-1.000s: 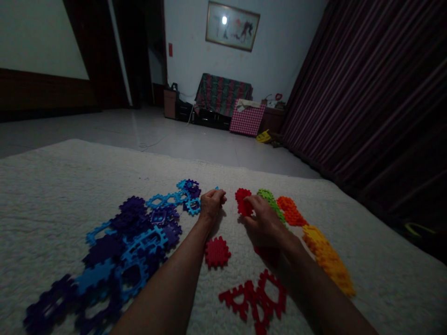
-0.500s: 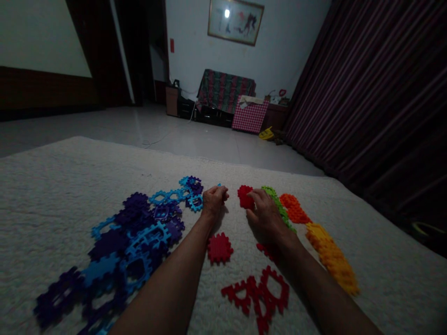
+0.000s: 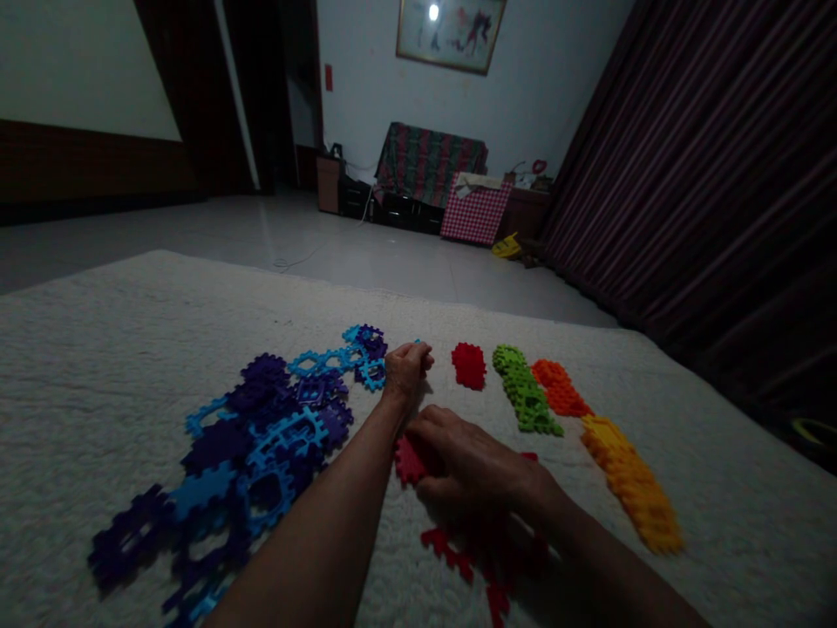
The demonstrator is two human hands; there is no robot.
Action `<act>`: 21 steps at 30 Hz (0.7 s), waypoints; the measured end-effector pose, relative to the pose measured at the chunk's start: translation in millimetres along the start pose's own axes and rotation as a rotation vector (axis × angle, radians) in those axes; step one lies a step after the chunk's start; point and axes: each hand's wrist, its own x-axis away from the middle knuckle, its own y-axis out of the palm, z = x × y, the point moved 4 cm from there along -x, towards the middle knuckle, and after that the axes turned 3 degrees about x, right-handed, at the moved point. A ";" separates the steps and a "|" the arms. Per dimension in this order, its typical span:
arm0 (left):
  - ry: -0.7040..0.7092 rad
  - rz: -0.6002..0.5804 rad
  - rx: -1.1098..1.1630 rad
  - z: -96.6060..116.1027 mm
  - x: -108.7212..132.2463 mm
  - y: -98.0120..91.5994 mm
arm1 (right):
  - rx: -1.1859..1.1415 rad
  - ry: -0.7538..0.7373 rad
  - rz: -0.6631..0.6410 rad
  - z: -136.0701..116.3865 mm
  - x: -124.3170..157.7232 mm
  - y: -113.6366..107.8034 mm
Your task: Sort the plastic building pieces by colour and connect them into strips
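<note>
My right hand [image 3: 464,458] is over a solid red square toothed building piece [image 3: 409,462], thumb at the near side and fingers curled on the far side. The palm hides part of this piece. My left hand [image 3: 406,371] is closed in a loose fist at mid-mat, with a bit of light blue plastic [image 3: 418,342] showing at its fingers; most of that is hidden. Ahead of my right hand lie overlapping red pieces [image 3: 469,366]. Below my right wrist are red open-frame pieces [image 3: 448,551], partly covered by the arm and its shadow.
Dark and light blue toothed pieces [image 3: 261,436] spread in a heap on the left. On the right lie rows of green [image 3: 523,392], orange [image 3: 559,388] and yellow pieces [image 3: 631,484]. Everything rests on a cream quilted mat [image 3: 196,296]; a dark curtain [image 3: 654,174] hangs at the right.
My right hand has left the red pieces at the back and come nearer and leftward, onto the red square piece. My left hand keeps its place and closed shape. The view has shifted slightly.
</note>
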 end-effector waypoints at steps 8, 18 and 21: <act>-0.010 0.004 0.015 -3.8 -2.4 -0.9 | -0.242 0.084 -0.065 34.5 -0.9 -8.8; -0.011 -0.008 -0.030 3.3 3.9 0.2 | 0.341 0.268 0.720 115.5 -2.3 -25.5; -0.006 -0.018 -0.052 3.2 3.9 0.4 | 0.392 0.299 0.705 120.6 -3.2 -24.1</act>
